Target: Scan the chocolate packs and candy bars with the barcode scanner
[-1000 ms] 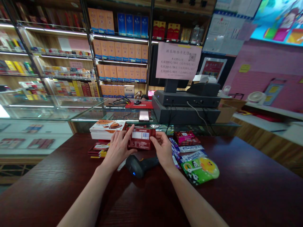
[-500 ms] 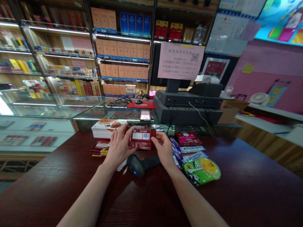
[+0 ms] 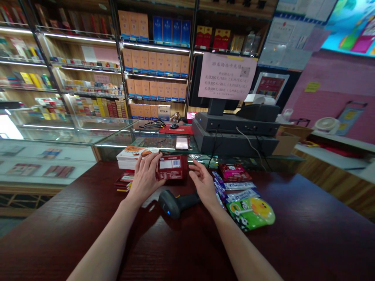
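My left hand (image 3: 148,171) grips the left end of a dark red box (image 3: 172,171), whose barcode label faces me. Just off the box's right end, my right hand (image 3: 202,179) is open with its fingers apart and nothing in it. A black barcode scanner (image 3: 172,203) with a blue light lies on the table below the box, its handle running toward my right wrist. Behind my left hand is a stack of white and orange boxes (image 3: 129,158). Red and yellow packs (image 3: 124,181) lie in front of that stack, partly hidden by my hand.
Right of my right hand lie purple snack packs (image 3: 240,194), a dark red and pink pack (image 3: 234,172) and a green pouch (image 3: 252,212) with a yellow duck. Beyond the wooden table (image 3: 187,249) stand a glass counter (image 3: 140,142) and a cash register (image 3: 234,134).
My right hand has let go of the box's right end, and its fingers have opened. The box, in my left hand, has shifted slightly up and left.
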The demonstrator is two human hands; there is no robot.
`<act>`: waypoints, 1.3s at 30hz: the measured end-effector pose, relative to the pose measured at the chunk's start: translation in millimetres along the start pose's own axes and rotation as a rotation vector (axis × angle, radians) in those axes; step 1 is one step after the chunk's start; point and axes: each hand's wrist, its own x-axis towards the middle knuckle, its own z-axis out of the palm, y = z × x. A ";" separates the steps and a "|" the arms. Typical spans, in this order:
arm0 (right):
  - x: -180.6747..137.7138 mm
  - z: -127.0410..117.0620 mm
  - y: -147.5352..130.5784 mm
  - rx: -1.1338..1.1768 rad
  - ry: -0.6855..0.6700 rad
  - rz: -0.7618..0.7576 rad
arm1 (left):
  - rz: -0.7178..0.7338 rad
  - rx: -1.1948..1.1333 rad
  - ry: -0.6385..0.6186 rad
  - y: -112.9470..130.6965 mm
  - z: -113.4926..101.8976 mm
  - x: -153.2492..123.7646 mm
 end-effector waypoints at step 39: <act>-10.4 -41.8 -22.4 -0.523 -0.563 -0.137 | -0.135 0.069 0.153 -29.1 7.4 -10.1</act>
